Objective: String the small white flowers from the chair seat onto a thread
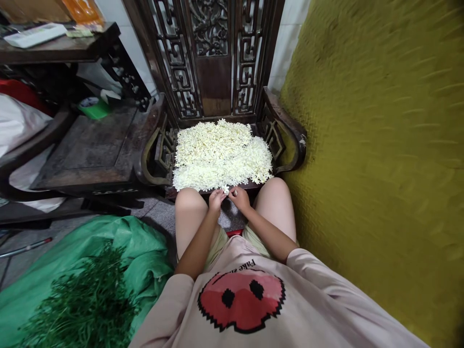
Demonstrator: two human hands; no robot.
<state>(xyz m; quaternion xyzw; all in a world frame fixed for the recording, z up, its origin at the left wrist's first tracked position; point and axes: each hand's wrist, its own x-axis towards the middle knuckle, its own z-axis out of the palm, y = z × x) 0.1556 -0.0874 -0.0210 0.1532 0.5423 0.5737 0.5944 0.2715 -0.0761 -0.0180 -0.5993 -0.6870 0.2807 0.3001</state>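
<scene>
A thick layer of small white flowers (217,150) covers the seat of a dark carved wooden chair (213,82). At the seat's front edge, between my knees, my left hand (216,199) is closed, its fingertips pinching a white flower (225,190). Just to the right my right hand (239,198) is closed too, with a small pale piece at its fingertips, too small to name. Both hands nearly touch each other, close to the nearest flowers on the seat.
On the left stand a dark wooden side table (87,140) with green tape (94,108) and a higher shelf (65,50). Green leafy stems (87,299) lie on a green sack (145,251) at lower left. A yellow textured surface (380,145) rises along the right.
</scene>
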